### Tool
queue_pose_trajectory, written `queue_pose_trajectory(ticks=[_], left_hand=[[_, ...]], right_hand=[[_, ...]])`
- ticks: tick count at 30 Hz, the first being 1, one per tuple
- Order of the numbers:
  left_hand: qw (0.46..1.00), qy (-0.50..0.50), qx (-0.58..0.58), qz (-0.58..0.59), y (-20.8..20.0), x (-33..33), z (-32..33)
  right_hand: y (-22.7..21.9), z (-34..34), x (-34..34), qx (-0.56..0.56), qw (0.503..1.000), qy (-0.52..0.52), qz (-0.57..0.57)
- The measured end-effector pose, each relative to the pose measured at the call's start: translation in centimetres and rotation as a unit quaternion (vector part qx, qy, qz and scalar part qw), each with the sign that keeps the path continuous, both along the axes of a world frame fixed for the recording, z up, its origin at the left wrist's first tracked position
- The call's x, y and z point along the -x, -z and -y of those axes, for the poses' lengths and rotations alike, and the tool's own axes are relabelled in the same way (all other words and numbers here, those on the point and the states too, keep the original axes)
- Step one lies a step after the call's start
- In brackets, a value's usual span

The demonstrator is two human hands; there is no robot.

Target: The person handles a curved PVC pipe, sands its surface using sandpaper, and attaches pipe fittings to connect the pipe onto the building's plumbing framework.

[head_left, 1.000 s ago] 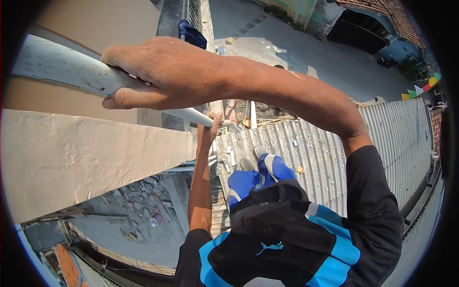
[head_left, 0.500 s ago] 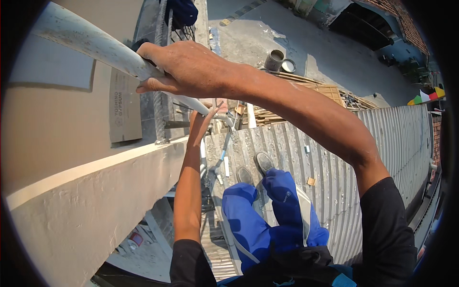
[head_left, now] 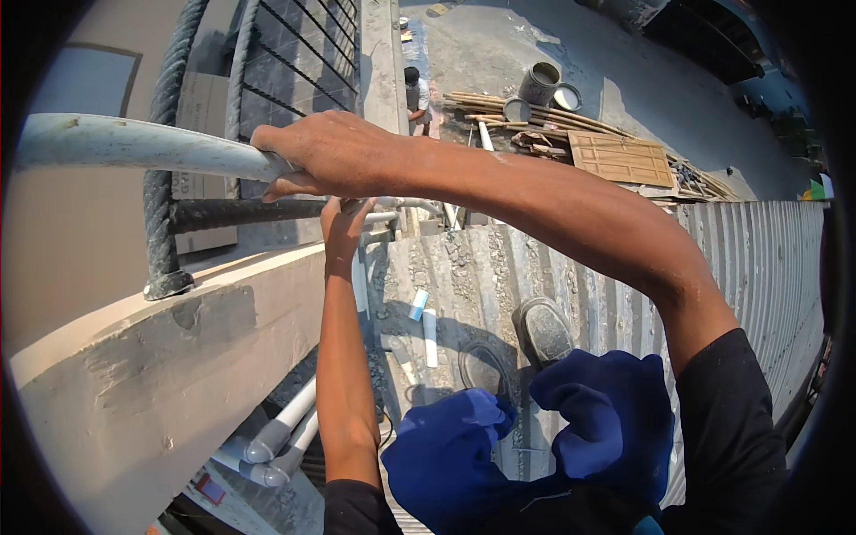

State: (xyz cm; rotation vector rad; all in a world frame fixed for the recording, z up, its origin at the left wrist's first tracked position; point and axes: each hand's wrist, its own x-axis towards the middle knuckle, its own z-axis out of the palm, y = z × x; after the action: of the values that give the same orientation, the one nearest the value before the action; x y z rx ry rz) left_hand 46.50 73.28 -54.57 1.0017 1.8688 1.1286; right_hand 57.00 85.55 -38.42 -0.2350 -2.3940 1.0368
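A long white pipe point(head_left: 152, 143) reaches from the left edge to my hands, above the ledge and across the railing bars. My right hand point(head_left: 325, 153) is shut around it, thumb underneath. Just below, my left hand point(head_left: 341, 230) curls at the pipe's near end, its fingertips partly covered by my right wrist. Past the left hand, a pale pipe section point(head_left: 415, 204) shows, but whether it joins the held pipe is hidden. The dark twisted-bar railing point(head_left: 163, 209) stands close behind the pipe.
I stand on a grey corrugated roof point(head_left: 615, 294) strewn with rubble. A plastered ledge point(head_left: 178, 357) runs along the left; several white pipes point(head_left: 285, 428) lie beneath. A blue-and-white tube point(head_left: 418, 304) lies near my shoes. Below are a person point(head_left: 415, 94), buckets point(head_left: 540, 85), poles and a wooden panel point(head_left: 620, 159).
The pipe has swung from a steep slant to nearly level, its left end lower. My left hand has moved in close under my right wrist. More railing and a person below have come into view.
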Motion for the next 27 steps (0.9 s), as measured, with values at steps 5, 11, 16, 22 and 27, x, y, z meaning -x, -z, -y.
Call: queue_pose_trajectory(ticks=[5,11,16,22,27], left_hand=[[0.994,-0.088,-0.061,0.003,4.2,0.2,2.1],[0.983,-0.038,-0.099,-0.148,8.3,2.6,2.3],[0.976,-0.035,-0.061,-0.206,10.1,3.8,2.4],[0.971,-0.106,-0.016,-0.214,10.2,3.0,2.2],[0.968,-0.1,0.038,-0.228,11.5,4.3,2.7]], right_hand=[[5.7,1.3,1.0,0.002,0.999,-0.053,0.006],[9.6,1.7,2.7,-0.006,0.997,-0.076,-0.003],[11.1,1.6,3.6,-0.01,0.996,-0.085,-0.019],[13.5,1.4,5.9,-0.001,0.996,-0.091,-0.024],[14.6,1.4,7.7,0.002,0.994,-0.101,-0.042]])
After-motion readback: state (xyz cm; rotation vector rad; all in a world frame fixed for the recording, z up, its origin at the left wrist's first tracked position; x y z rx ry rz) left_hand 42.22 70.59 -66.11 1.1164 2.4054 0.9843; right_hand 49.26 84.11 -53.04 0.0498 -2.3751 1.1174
